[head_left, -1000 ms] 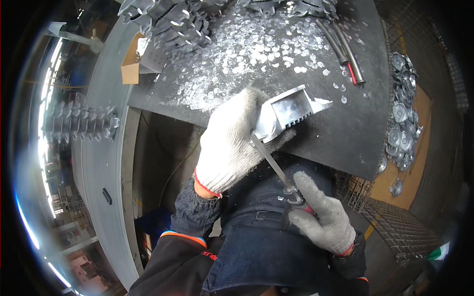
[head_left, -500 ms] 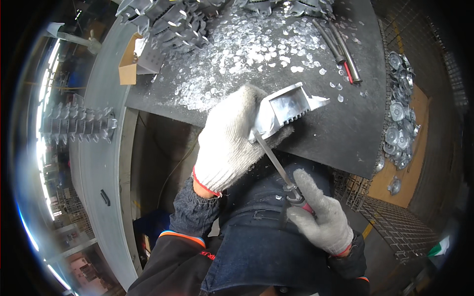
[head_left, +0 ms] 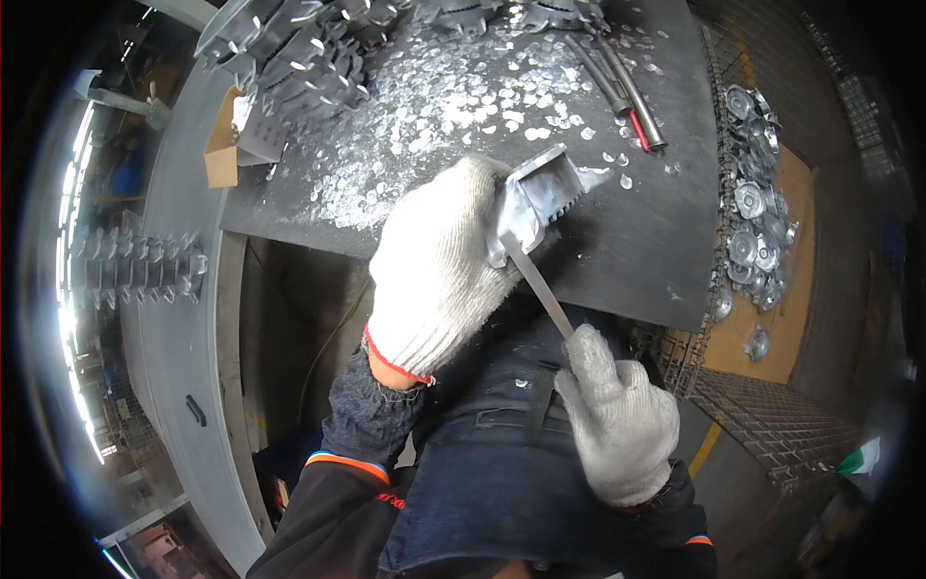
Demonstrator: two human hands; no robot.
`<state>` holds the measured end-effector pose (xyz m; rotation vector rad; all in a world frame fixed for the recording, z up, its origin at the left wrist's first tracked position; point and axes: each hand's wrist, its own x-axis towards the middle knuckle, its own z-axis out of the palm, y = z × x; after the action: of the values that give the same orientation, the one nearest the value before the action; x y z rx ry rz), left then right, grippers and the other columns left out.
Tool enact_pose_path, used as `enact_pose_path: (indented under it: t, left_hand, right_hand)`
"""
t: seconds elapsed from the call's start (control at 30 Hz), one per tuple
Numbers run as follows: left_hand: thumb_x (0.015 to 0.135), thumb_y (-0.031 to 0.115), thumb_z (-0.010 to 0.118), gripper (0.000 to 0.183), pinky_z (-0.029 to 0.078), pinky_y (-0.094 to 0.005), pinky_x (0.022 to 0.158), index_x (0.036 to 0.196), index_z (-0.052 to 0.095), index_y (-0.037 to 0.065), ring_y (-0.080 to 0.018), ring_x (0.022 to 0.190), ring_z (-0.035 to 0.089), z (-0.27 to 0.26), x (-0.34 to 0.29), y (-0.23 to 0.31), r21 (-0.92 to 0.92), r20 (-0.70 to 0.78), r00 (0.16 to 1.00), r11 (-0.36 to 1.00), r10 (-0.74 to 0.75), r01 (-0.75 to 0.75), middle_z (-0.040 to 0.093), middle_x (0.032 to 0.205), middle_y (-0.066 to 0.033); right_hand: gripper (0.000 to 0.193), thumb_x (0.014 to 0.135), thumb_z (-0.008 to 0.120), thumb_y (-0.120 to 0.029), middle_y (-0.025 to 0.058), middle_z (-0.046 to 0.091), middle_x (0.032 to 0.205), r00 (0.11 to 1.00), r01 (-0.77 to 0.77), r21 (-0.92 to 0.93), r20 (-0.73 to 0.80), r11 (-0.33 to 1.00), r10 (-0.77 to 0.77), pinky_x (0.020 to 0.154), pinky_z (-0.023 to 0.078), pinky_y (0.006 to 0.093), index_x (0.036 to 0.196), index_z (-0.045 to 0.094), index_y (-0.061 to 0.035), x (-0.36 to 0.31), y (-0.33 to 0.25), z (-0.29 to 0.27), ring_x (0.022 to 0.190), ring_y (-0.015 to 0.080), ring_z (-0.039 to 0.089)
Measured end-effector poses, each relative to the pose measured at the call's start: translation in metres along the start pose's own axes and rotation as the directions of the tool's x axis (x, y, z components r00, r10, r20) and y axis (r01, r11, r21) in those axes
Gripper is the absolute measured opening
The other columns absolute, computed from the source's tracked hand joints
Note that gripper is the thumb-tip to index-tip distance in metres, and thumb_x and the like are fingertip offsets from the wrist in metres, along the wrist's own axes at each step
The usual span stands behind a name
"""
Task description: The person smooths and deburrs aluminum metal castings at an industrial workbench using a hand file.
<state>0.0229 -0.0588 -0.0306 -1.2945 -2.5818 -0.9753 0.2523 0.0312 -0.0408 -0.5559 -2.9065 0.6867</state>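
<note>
My left hand, in a white knitted glove, is closed round a silvery metal casting with a box-like hollow and a row of small teeth along one side. The casting is held just above the near edge of the dark table. My right hand, gloved too, is closed on a flat file; its handle is hidden in the glove. The file's blade slants up to the left, and its far end meets the casting's lower edge beside my left fingers.
Thin metal flakes lie strewn over the table. Stacked castings and a small cardboard box stand at the far left. Dark metal tools lie at the far right. Round castings fill a wire basket beyond the right edge.
My right hand has moved up along the file and now covers its red handle. The casting is slightly tilted. The whole view has shifted, so the table appears farther left.
</note>
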Motion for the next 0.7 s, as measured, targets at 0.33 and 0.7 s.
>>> enact_pose_path:
  t: [0.33,0.7]
  left_hand:
    - [0.088,0.023,0.093,0.04,0.059,-0.0464,0.078,0.116,0.071,0.005,-0.0403,0.088,0.076,-0.001,-0.003,-0.005,-0.002,0.006,1.0,1.0,-0.018,0.018,0.074,0.092,-0.0164]
    - [0.084,0.023,0.097,0.05,0.056,-0.0399,0.085,0.118,0.068,0.002,-0.0295,0.09,0.068,0.003,-0.01,-0.012,-0.047,0.007,0.997,0.996,-0.079,0.079,0.068,0.101,-0.013]
  right_hand:
    - [0.082,0.105,0.082,-0.013,0.0121,0.083,0.12,0.995,0.036,0.818,0.027,0.575,-0.101,0.068,0.062,0.032,0.176,0.041,-0.0066,0.008,0.021,0.01,0.073,0.0181,0.077]
    - [0.075,0.119,0.055,-0.011,-0.0011,0.058,0.075,0.804,-0.578,0.75,0.456,-0.323,-0.381,0.057,0.048,0.0291,0.185,0.02,-0.0145,0.022,0.036,0.006,0.056,0.0098,0.054]
